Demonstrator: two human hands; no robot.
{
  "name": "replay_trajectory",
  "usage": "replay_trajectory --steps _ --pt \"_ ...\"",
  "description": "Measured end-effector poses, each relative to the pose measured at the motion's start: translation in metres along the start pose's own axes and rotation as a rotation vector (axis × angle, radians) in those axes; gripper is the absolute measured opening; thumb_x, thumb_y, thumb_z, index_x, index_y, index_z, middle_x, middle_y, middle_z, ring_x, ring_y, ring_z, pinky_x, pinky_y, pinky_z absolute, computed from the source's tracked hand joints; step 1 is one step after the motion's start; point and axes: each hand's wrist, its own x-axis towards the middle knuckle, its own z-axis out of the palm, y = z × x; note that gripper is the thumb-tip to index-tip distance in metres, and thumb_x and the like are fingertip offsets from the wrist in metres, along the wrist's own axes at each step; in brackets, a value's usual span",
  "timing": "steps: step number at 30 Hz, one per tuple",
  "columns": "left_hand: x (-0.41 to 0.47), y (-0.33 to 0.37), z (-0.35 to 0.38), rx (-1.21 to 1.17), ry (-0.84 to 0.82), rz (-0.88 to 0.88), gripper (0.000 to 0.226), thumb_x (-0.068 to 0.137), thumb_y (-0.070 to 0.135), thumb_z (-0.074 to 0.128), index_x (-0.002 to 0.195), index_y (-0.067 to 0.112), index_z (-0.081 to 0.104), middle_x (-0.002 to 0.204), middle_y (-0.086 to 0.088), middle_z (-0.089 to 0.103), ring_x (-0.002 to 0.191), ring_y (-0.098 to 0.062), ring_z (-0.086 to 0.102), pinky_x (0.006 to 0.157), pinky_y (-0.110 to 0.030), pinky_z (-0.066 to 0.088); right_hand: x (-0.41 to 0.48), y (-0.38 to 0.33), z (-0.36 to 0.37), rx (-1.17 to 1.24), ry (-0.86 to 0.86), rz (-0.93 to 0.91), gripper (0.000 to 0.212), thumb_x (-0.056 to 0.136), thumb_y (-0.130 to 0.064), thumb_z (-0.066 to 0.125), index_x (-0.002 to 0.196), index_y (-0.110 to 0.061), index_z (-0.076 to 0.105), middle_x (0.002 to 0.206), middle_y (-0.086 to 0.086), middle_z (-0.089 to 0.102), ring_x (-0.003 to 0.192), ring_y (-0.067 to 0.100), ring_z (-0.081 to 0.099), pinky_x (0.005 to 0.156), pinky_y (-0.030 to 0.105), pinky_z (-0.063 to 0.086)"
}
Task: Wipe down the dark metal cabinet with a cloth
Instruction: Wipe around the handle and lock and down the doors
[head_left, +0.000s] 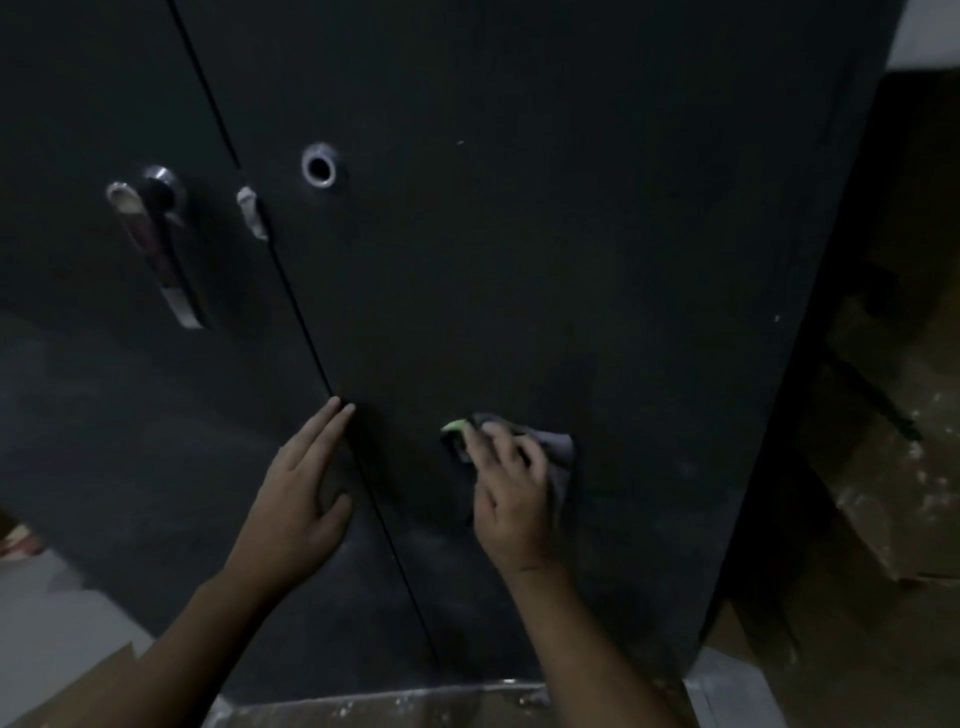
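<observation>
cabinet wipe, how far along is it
No finished area can be told in this dim view. In hand: the right hand presses the cloth low on the right door, the left hand flat beside the seam. Pale specks near the door's right edge remain.

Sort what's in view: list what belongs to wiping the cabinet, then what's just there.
In use: cabinet; cloth pressed on it by the right hand; left hand flat beside the door gap.

Just there: door handle; round lock hole; speckled floor.
</observation>
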Motion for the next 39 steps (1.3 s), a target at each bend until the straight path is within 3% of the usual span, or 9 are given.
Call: replay_trajectory --steps 6,11,13,16,22,29,33,36,39 --pt "-0.028 -0.034 0.031 -0.154 0.033 -0.043 0.083 0.077 0.012 0.055 0.154 0.025 0.028 0.163 0.014 0.018 0.148 -0.007 0.021 0.119 -0.034 0.025 -0.038 0.024 0.010 -0.182 -0.268 -0.304 0.054 0.089 -0.010 0.049 0.136 -0.034 0.059 0.134 -0.012 0.062 0.095 0.015 0.052 0.073 0.035 0.053" --pt "-0.055 -0.057 0.063 -0.220 0.023 -0.075 0.083 0.078 0.010 0.053 0.155 0.028 0.027 0.163 0.015 0.017 0.148 -0.008 0.022 0.114 -0.058 0.030 -0.015 0.047 -0.020 -0.187 -0.095 -0.128 0.042 0.093 -0.015 0.056 0.134 -0.019 0.060 0.132 -0.007 0.060 0.102 0.018 0.050 0.095 0.020 0.038" --pt "-0.053 -0.063 0.071 -0.208 0.039 -0.051 0.080 0.080 0.010 0.052 0.155 0.023 0.027 0.162 0.009 0.019 0.147 -0.013 0.025 0.114 -0.055 0.033 -0.009 0.046 -0.018 -0.219 -0.017 -0.020 0.038 0.094 -0.018 0.057 0.131 -0.015 0.063 0.128 -0.007 0.059 0.101 0.018 0.047 0.098 0.012 0.028" --pt "-0.044 -0.065 0.076 -0.236 0.091 -0.067 0.080 0.080 0.004 0.055 0.154 0.018 0.029 0.154 0.000 0.028 0.142 -0.017 0.032 0.112 -0.042 0.039 -0.007 0.027 -0.001 -0.200 -0.011 -0.039 0.039 0.094 -0.015 0.057 0.133 -0.011 0.061 0.125 0.003 0.058 0.105 0.018 0.049 0.099 0.019 0.028" --pt "-0.040 -0.078 0.082 -0.159 0.108 -0.014 0.074 0.081 0.014 0.047 0.153 0.018 0.032 0.148 -0.007 0.033 0.133 -0.026 0.041 0.105 -0.050 0.044 -0.046 -0.005 0.064 -0.175 -0.456 -0.459 0.041 0.099 -0.013 0.057 0.140 -0.022 0.056 0.133 -0.002 0.060 0.087 0.020 0.055 0.083 0.030 0.049" --pt "-0.047 -0.094 0.076 -0.170 0.029 0.087 0.071 0.085 0.020 0.040 0.155 0.015 0.027 0.159 -0.004 0.022 0.145 -0.019 0.026 0.118 -0.039 0.030 -0.110 0.036 0.073 -0.313 -0.878 -0.528 0.043 0.091 -0.029 0.045 0.130 -0.035 0.059 0.136 -0.012 0.058 0.105 0.017 0.055 0.080 0.031 0.054" --pt "-0.048 -0.097 0.072 -0.187 -0.002 0.085 0.077 0.082 0.011 0.050 0.155 0.016 0.026 0.159 -0.002 0.023 0.144 -0.018 0.028 0.119 -0.034 0.027 -0.051 0.018 0.043 -0.341 -0.629 -0.578 0.034 0.102 -0.020 0.040 0.131 -0.025 0.057 0.131 -0.003 0.063 0.094 0.023 0.063 0.085 0.034 0.049" --pt "-0.046 -0.095 0.070 -0.206 0.013 0.080 0.079 0.080 0.008 0.052 0.155 0.014 0.028 0.158 -0.006 0.026 0.142 -0.021 0.032 0.117 -0.042 0.031 -0.014 0.004 0.019 -0.332 -0.354 -0.372 0.034 0.091 -0.007 0.056 0.122 -0.014 0.066 0.123 0.003 0.065 0.097 0.022 0.053 0.090 0.031 0.037" --pt "-0.050 -0.093 0.071 -0.217 0.001 0.077 0.080 0.082 0.009 0.053 0.156 0.017 0.024 0.159 -0.005 0.021 0.144 -0.022 0.028 0.118 -0.047 0.029 -0.043 0.014 0.020 -0.396 -0.425 -0.325 0.034 0.087 -0.009 0.053 0.118 -0.020 0.061 0.125 -0.003 0.059 0.091 0.024 0.049 0.084 0.033 0.042"
